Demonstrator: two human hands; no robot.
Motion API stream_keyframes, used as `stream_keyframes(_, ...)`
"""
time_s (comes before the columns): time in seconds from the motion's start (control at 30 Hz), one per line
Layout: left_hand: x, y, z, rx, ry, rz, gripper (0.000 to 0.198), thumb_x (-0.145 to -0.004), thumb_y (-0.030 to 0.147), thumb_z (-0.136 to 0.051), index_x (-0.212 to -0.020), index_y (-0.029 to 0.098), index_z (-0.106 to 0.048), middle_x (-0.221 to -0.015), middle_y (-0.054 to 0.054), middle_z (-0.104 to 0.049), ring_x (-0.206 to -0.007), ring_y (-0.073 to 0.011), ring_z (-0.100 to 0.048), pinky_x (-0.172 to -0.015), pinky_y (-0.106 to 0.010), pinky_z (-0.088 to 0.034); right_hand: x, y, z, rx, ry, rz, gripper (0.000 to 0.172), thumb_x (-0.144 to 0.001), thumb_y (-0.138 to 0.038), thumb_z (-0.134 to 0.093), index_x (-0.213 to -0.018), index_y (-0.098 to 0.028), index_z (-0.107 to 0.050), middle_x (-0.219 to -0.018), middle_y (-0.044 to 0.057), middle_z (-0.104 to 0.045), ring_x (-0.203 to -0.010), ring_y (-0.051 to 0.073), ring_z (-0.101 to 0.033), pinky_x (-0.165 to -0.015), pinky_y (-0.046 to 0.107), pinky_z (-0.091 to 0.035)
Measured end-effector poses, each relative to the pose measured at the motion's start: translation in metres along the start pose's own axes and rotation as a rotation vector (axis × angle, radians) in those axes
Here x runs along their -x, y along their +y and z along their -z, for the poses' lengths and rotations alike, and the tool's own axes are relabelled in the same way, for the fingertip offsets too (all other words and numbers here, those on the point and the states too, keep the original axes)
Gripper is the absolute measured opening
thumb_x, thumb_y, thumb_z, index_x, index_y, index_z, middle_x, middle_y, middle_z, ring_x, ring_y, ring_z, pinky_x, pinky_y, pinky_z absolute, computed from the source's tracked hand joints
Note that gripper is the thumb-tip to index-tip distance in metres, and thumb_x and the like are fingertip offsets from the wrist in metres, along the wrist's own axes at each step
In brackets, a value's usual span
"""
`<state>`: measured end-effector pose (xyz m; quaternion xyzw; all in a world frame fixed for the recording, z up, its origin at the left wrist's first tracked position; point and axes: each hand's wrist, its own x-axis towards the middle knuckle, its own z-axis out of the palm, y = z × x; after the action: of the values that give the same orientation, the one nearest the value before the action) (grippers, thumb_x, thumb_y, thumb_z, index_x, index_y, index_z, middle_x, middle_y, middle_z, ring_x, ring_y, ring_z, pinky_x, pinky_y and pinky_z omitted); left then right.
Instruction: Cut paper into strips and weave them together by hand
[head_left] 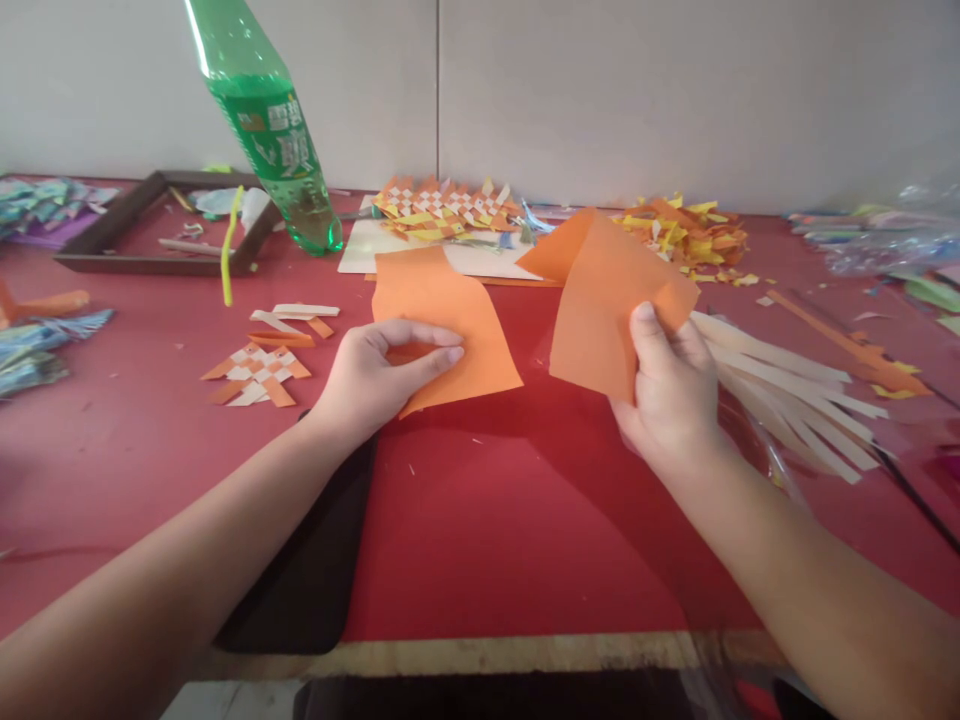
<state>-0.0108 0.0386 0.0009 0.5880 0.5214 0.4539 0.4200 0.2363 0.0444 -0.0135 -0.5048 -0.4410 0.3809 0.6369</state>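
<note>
My left hand (390,375) pinches a sheet of orange paper (457,300) between thumb and fingers, just above the red table. In my right hand (667,375) is a second, folded or curled sheet of orange paper (600,300), with the thumb pressed on its face. A gap separates the two sheets. To the left of my left hand lies a small woven orange-and-white paper fish (259,375), with a few loose strips (296,320) behind it. Beside my right hand, pale paper strips (787,390) fan out across the table.
A green soda bottle (274,150) stands at the back left near a dark frame (90,262) holding scraps. Woven orange pieces (450,210) and an orange-yellow pile (682,235) lie along the wall. A dark flat object (315,570) is under my left forearm, by the table's front edge (525,655).
</note>
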Motion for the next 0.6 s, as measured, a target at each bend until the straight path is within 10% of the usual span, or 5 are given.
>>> stream_keyframes(0.17, 0.008, 0.002, 0.0, -0.224, -0.161, -0.219, 0.05, -0.081, 0.041, -0.071, -0.127, 0.025, -0.062, -0.132, -0.003, -0.064, -0.122, -0.0249, -0.059, -0.105, -0.029, -0.043, 0.011, -0.006, -0.003, -0.06, -0.058, -0.069, 0.019, -0.082, -0.045, -0.069, -0.099, -0.035, -0.069, -0.126, 0.0, -0.067, -0.118, 0.03, -0.062, -0.085, 0.045, -0.058)
stream_keyframes(0.27, 0.012, 0.004, 0.0, -0.396, -0.181, -0.251, 0.063, -0.081, 0.049, -0.068, -0.138, 0.027, -0.053, -0.111, -0.005, -0.072, -0.094, -0.0255, -0.07, -0.086, -0.029, -0.05, 0.018, -0.007, -0.001, -0.016, -0.219, -0.199, 0.018, -0.082, -0.044, -0.07, -0.098, -0.034, -0.072, -0.11, 0.0, -0.074, -0.102, 0.029, -0.07, -0.078, 0.044, -0.06)
stream_keyframes(0.4, 0.012, 0.005, -0.001, -0.816, -0.269, -0.178, 0.063, -0.082, 0.065, -0.054, -0.128, 0.022, -0.059, -0.071, -0.006, -0.066, -0.067, -0.0291, -0.066, -0.067, -0.036, -0.05, 0.019, -0.007, 0.002, 0.159, -0.415, -0.334, 0.017, -0.077, -0.045, -0.076, -0.084, -0.03, -0.075, -0.086, 0.002, -0.077, -0.079, 0.027, -0.073, -0.067, 0.04, -0.06)
stream_keyframes(0.6, 0.018, 0.009, -0.007, -1.157, -0.294, -0.237, 0.054, -0.079, 0.065, -0.059, -0.111, 0.023, -0.07, -0.112, -0.017, -0.052, -0.1, -0.0391, -0.055, -0.076, -0.047, -0.051, 0.014, -0.008, 0.004, 0.186, -0.392, -0.431, 0.026, -0.079, -0.053, -0.069, -0.078, -0.028, -0.075, -0.08, 0.002, -0.076, -0.077, 0.027, -0.073, -0.067, 0.039, -0.059)
